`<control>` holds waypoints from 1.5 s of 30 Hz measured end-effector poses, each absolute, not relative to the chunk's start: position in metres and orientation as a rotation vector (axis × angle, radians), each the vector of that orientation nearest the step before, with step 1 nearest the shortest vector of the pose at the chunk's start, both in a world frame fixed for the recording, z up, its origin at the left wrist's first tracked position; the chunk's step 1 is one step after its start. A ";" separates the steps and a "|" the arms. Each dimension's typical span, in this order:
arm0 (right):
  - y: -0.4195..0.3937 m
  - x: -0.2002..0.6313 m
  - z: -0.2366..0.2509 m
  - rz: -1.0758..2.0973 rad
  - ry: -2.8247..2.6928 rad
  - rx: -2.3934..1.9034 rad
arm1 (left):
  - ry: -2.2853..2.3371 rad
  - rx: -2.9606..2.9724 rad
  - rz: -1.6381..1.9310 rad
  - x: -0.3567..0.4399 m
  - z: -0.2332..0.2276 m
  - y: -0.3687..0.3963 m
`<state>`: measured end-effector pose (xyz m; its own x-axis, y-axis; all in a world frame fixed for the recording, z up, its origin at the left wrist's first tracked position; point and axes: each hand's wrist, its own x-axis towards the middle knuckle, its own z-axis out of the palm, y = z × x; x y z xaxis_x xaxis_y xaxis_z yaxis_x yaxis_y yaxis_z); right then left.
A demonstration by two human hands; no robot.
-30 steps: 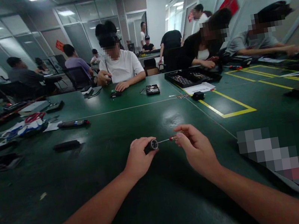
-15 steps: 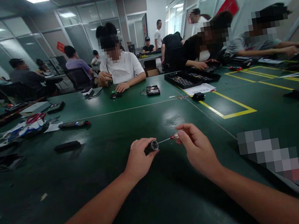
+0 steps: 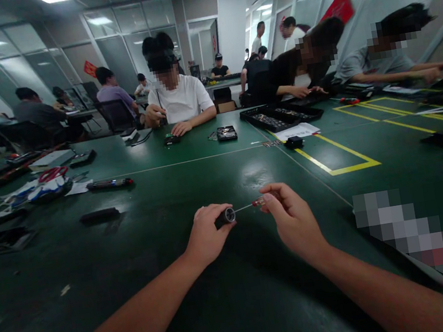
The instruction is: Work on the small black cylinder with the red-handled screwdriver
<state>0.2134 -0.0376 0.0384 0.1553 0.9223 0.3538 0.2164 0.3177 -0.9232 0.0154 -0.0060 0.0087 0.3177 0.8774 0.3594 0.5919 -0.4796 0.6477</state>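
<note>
Near the middle of the head view, my left hand [image 3: 207, 233] is closed around a short black cylinder [image 3: 224, 217]. Its round end, with a pale metallic ring, faces right; the rest of it is hidden in the palm. My right hand [image 3: 290, 216] pinches a screwdriver [image 3: 258, 201] by its red and clear handle. The thin metal shaft points left and its tip meets the ringed end of the cylinder. Whether the tip sits inside or only touches the rim, I cannot tell. Both hands are just above the green table [image 3: 236, 309].
To the left lie a dark bar [image 3: 100, 215], a dark pen-shaped tool [image 3: 109, 184] and a bundle of cables [image 3: 50, 184]. Ahead are a black parts tray [image 3: 270, 119], a small black block [image 3: 294, 142] and a paper [image 3: 297, 131]. A co-worker [image 3: 179, 99] sits opposite.
My hands and the cylinder have barely moved. The screwdriver handle looks slightly turned between my right fingers. In the background, a standing person has shifted right.
</note>
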 end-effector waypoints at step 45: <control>-0.036 0.211 0.030 0.756 -1.333 -1.195 | 1.351 2.159 0.996 0.015 0.009 -0.005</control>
